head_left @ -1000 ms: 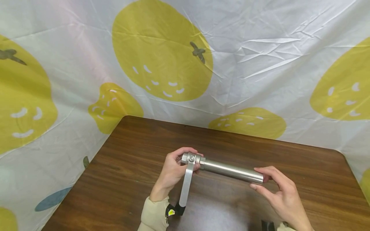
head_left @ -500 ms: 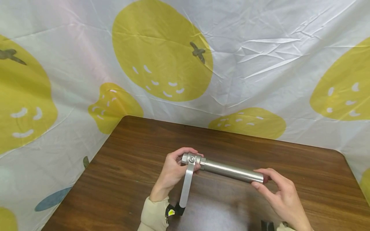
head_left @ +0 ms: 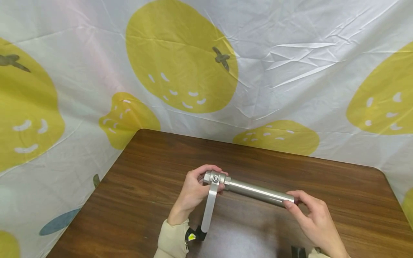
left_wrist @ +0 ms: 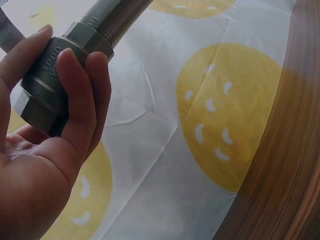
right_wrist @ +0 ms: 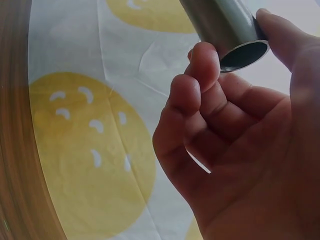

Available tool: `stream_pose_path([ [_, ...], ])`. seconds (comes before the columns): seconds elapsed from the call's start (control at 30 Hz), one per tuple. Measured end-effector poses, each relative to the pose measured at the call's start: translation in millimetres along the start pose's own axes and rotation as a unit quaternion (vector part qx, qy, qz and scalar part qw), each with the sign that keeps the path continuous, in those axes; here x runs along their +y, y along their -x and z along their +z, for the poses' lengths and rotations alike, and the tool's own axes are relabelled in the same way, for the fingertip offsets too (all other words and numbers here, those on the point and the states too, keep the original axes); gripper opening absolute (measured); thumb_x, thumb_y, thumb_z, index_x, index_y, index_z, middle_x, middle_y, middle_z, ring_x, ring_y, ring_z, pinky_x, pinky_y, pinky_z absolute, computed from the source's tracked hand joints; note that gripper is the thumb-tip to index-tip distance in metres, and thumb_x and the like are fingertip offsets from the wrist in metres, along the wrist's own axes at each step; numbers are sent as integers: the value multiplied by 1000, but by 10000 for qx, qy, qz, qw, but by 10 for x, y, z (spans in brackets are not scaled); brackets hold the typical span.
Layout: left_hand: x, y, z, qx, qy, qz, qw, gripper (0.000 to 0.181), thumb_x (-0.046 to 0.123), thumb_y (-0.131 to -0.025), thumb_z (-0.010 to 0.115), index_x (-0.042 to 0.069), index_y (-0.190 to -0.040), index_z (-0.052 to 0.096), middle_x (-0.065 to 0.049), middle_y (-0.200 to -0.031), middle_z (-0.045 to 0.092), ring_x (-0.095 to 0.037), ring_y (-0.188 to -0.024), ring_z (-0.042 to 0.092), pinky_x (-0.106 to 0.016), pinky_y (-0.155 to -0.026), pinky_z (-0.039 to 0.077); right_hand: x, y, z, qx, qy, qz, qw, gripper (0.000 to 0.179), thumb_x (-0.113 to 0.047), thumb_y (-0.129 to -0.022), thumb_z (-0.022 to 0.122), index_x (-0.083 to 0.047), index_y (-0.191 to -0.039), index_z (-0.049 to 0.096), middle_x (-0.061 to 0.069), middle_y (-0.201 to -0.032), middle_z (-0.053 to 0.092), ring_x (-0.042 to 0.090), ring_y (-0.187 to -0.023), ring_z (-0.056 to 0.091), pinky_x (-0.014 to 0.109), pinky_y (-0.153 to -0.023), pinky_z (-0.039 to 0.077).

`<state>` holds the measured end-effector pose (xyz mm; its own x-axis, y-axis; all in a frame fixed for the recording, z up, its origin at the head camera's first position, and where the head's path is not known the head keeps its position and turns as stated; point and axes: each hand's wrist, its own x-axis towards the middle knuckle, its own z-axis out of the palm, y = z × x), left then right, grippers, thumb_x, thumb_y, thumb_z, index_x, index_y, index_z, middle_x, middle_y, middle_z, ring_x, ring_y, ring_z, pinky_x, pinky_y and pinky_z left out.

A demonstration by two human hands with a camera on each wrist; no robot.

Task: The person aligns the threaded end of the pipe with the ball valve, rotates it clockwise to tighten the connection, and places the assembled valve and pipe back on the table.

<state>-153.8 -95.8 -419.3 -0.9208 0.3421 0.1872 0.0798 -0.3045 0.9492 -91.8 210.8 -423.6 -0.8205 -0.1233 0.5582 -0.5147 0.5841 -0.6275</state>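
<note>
My left hand (head_left: 194,190) grips a silver ball valve (head_left: 215,177), its fingers curled round the valve body. A long flat lever handle (head_left: 209,208) slants down from the valve toward my left wrist. Raised markings, "1000" among them, show on the valve body (left_wrist: 47,70) in the left wrist view. From the valve's right side runs a smooth steel pipe (head_left: 258,191), joined at the hex end. My right hand (head_left: 314,213) pinches the pipe's far end between thumb and fingers. In the right wrist view the open hollow mouth of the pipe (right_wrist: 244,56) faces the palm.
A brown wood-grain table (head_left: 155,157) lies beneath both hands. White cloth with yellow fruit prints (head_left: 180,57) hangs behind it and at the left side. Black straps (head_left: 200,233) sit at the wrists by the beige sleeves (head_left: 172,238).
My right thumb has moved up from below the pipe's end onto its near side, and the fingers have dropped slightly. The left hand keeps its grip on the valve, almost still.
</note>
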Motion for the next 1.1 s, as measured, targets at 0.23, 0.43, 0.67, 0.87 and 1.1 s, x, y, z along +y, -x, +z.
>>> stream_pose_path([
  [0.23, -6, -9, -2, 26, -30, 6, 10000, 47, 2, -74, 81, -9, -112, 57, -4, -104, 72, -17, -93, 68, -36, -72, 62, -4, -17, -8, -260, -203, -40, 9994, 49, 9, -68, 80, -5, -112, 63, -16, -77, 60, -4, -72, 52, 8, -67, 45],
  [0.43, -2, -10, -9, 127, -142, 3, 9998, 47, 4, -73, 82, -8, -112, 58, -3, -103, 73, -15, -92, 68, -36, -70, 62, 32, -28, 9, -114, -633, -520, 9966, 67, 24, -52, 80, 6, -112, 55, -9, -82, 64, -2, -78, 53, 6, -73, 47],
  [0.67, 6, -5, -14, 122, -148, 7, 9998, 47, 3, -74, 80, -9, -114, 57, -3, -103, 73, -15, -90, 68, -36, -68, 62, 67, -37, 14, 196, -662, -824, 9942, 51, 16, -58, 82, 4, -104, 62, -6, -90, 63, -1, -80, 54, 9, -75, 46],
  [0.87, 13, -1, -12, 139, -192, -3, 9997, 46, 3, -75, 80, -8, -114, 58, -4, -104, 73, -15, -88, 68, -40, -68, 62, 81, -66, 33, 383, -1100, -1137, 9867, 44, 7, -61, 85, 7, -100, 64, 4, -99, 63, 5, -81, 51, 12, -73, 46],
  [1.1, 12, -2, -17, 159, -194, -73, 9997, 45, 2, -75, 80, -7, -113, 58, -3, -103, 73, -14, -88, 68, -36, -67, 62, 30, -81, 33, 452, -1181, -1079, 9861, 45, 8, -60, 85, 9, -99, 62, 2, -94, 61, 5, -79, 51, 12, -72, 47],
])
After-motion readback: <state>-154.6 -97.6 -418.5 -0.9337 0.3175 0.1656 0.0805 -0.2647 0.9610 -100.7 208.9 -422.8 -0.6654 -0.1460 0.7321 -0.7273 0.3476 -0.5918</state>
